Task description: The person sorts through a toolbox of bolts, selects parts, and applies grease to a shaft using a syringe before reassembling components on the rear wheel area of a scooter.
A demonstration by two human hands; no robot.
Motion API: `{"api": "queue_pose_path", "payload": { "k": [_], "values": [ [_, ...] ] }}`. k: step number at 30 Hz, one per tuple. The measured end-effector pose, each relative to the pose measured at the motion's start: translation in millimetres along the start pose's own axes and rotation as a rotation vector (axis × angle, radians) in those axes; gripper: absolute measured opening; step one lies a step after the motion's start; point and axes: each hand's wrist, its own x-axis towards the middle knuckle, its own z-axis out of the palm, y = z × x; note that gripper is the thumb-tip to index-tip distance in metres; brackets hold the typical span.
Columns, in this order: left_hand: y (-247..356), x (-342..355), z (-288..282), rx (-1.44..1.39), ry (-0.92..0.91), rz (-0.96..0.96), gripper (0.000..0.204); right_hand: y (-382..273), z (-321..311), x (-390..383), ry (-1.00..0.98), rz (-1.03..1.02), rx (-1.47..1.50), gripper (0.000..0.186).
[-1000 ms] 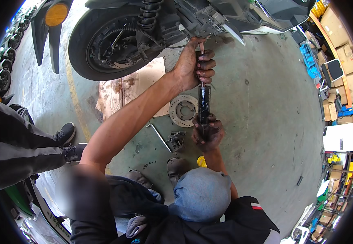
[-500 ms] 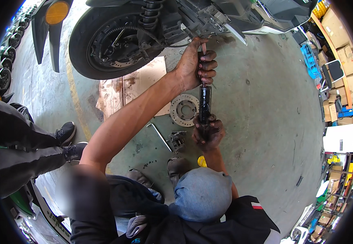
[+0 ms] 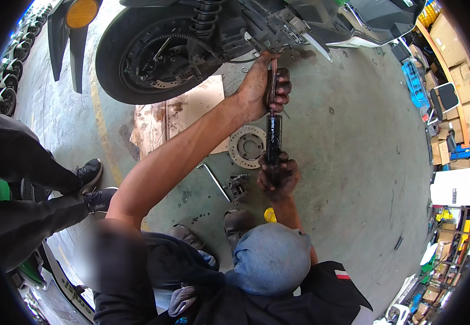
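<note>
My left hand (image 3: pixel 259 89) is closed around a thin, brownish, see-through tube (image 3: pixel 273 76), with thumb and forefinger up near the underside of a raised scooter (image 3: pixel 229 40). The tube runs down past my curled fingers into the top of a black cylinder (image 3: pixel 274 132), which looks like a large syringe. Dirty with grease, my right hand (image 3: pixel 279 176) grips this cylinder at its lower end. A brake disc (image 3: pixel 237 147) lies on the floor just left of the cylinder. Below the disc are a brake caliper (image 3: pixel 238 187) and an L-shaped wrench (image 3: pixel 213 182).
The scooter's rear wheel (image 3: pixel 107 70) hangs at the upper left above stained cardboard (image 3: pixel 205 100). Another person's legs and shoes (image 3: pixel 89 176) are at the left. Along the right edge stand shelves with boxes (image 3: pixel 454 40) and parts. A yellow object (image 3: pixel 270 215) lies by my boots.
The fingers of my left hand have loosened a little, so more of the tube shows along the palm. My right hand keeps its grip on the black cylinder.
</note>
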Motion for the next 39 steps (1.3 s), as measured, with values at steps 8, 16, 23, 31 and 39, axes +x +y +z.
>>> {"api": "queue_pose_path", "payload": {
  "k": [8, 16, 23, 31, 39],
  "values": [
    [3.7, -10.9, -11.9, -0.027, 0.042, 0.021, 0.047, 5.2, -7.7, 4.2, -0.071, 0.043, 0.039, 0.036],
    [10.3, -32.1, -3.1, 0.033, 0.191, 0.093, 0.048, 10.0, 1.9, 5.0, 0.04, 0.057, -0.01, 0.033],
    [8.8, -30.3, -6.4, -0.078, 0.084, 0.049, 0.048, 11.1, 2.9, 3.2, 0.066, 0.041, -0.007, 0.032],
    [7.5, -27.7, 1.2, -0.073, 0.093, 0.047, 0.047, 6.8, 0.0, 0.2, 0.121, 0.081, -0.074, 0.041],
    [9.0, -29.6, 4.5, -0.088, 0.086, 0.028, 0.045, 7.8, 1.8, 0.9, 0.106, 0.086, -0.051, 0.054]
  ]
}}
